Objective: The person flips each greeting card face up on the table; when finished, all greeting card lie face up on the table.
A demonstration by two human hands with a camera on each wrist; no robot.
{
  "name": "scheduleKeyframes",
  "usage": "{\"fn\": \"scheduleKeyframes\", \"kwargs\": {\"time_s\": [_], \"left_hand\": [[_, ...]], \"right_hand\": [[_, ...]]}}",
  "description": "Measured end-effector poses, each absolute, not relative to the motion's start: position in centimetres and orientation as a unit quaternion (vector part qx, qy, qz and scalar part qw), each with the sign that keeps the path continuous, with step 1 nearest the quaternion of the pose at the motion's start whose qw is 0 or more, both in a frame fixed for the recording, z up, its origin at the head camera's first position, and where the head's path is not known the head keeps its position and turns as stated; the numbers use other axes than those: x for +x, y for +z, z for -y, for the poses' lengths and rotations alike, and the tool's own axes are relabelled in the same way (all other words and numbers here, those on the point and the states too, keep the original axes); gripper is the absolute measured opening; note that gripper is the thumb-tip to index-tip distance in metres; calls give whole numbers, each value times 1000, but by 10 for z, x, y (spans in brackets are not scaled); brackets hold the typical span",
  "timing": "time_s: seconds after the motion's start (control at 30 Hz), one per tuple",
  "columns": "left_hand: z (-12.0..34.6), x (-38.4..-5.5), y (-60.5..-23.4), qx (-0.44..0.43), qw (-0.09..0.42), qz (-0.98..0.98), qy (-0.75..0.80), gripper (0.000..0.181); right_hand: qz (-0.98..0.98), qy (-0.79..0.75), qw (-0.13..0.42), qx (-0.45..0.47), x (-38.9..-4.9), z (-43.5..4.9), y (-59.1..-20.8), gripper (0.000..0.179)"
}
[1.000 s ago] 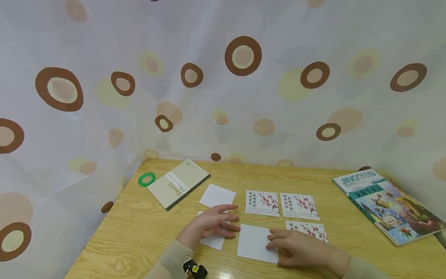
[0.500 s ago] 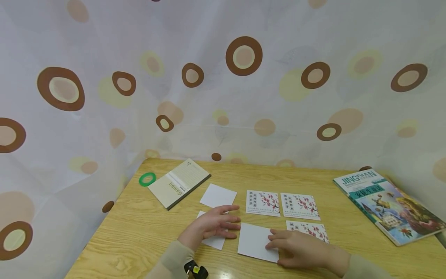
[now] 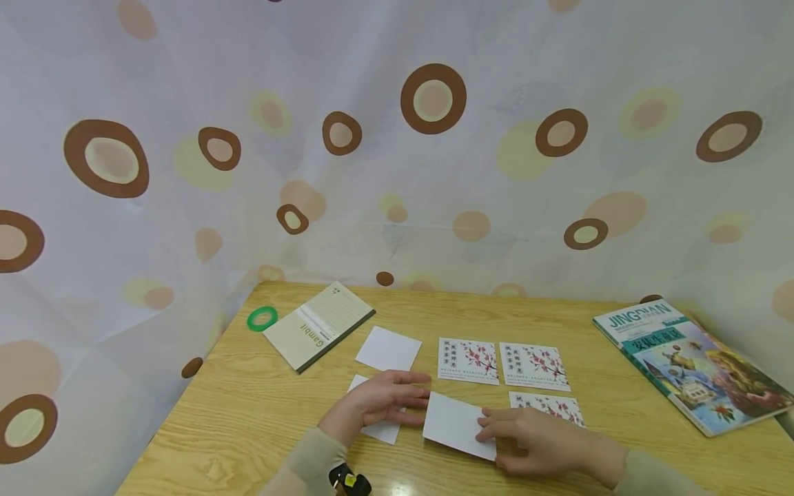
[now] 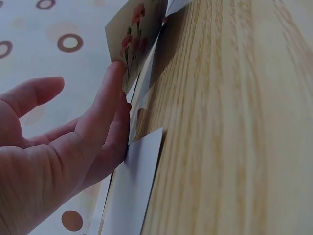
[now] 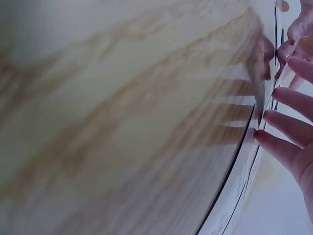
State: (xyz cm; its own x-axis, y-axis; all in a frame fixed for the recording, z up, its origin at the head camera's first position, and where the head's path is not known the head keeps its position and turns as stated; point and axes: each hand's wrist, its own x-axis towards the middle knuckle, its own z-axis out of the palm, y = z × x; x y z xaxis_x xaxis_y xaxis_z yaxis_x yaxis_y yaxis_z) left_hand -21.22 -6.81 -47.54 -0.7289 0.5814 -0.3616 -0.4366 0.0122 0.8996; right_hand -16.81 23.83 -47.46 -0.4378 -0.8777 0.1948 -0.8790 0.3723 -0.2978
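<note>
Resting my right hand (image 3: 536, 441) on the right part of a blank white card (image 3: 455, 421), I am keeping its fingers extended in the head view. The card is lying in front of me, tilting, its left side standing off the wooden table (image 3: 217, 413). My left hand (image 3: 386, 399) is hovering at that raised side, fingers stretched out and slightly parted, covering part of a lower blank card (image 3: 382, 432). An upper blank card (image 3: 389, 348) is lying just beyond. Three blossom-printed cards are lying to the right: the first (image 3: 468, 360), the second (image 3: 535, 366) beside it, the third (image 3: 552, 406) partly hiding behind my right hand. A notebook (image 3: 319, 327) and a green ring (image 3: 250, 321) are lying at the far left, a magazine (image 3: 695, 365) at the far right.

In the left wrist view, my left fingers are staying straight, the thumb standing apart; one fingertip is meeting the raised card's edge, and red flowers (image 4: 137, 36) are showing on the card's underside.

In the right wrist view, my right fingers are spreading, straight, their tips lining up along card edges seen almost edge-on; which edge each is touching, I cannot tell. My left hand is appearing beyond, the two hands standing apart.
</note>
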Motion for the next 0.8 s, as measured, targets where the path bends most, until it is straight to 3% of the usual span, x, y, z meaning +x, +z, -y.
{"fn": "scheduleKeyframes", "kwargs": {"time_s": [0.8], "left_hand": [[71,-213,-478,57,371,-621,689,43]], "right_hand": [[818,314,-4,483,-167,-245,-479,31]]}}
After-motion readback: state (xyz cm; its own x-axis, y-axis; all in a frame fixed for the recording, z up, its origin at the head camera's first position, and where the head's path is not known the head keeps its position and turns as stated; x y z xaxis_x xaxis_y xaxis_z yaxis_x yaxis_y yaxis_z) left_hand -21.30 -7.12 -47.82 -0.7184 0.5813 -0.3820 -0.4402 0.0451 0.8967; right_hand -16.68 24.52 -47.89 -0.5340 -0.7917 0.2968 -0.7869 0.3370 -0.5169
